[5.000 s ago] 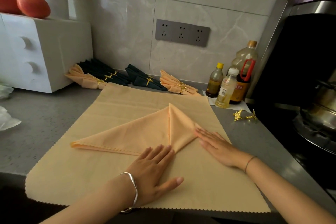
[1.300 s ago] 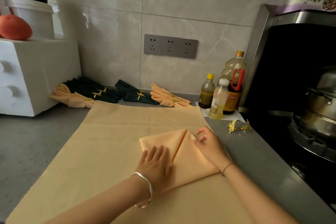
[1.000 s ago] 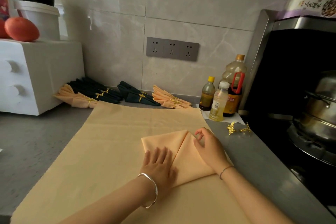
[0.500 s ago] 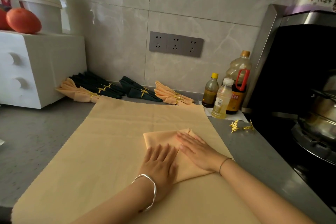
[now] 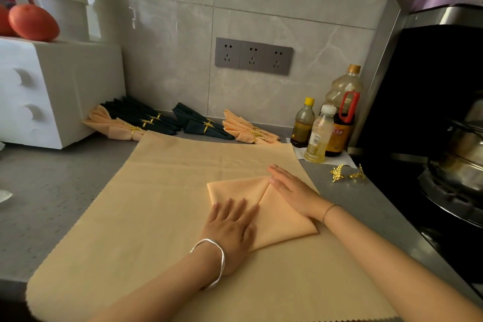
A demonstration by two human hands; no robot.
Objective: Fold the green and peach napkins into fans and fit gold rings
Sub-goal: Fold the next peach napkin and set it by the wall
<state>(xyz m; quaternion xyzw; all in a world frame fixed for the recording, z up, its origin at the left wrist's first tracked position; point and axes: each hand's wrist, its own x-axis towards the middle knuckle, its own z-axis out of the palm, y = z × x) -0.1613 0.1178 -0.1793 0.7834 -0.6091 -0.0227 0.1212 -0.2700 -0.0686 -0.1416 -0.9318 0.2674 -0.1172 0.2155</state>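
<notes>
Pressed the folded peach napkin (image 5: 277,219) flat on the larger peach cloth (image 5: 146,204), with its seam pointing away between the hands. Laid the left hand (image 5: 230,227) on the near-left half, fingers straight and slightly spread; the right hand (image 5: 294,192) on the far-right flap, fingers straight and together. Had two gold rings (image 5: 337,173) lying loose on the counter (image 5: 366,206) to the right, nearer the right hand. Saw three bottles (image 5: 317,136) beyond, holding yellowish and dark liquid; could not see into the steel pot (image 5: 460,165).
</notes>
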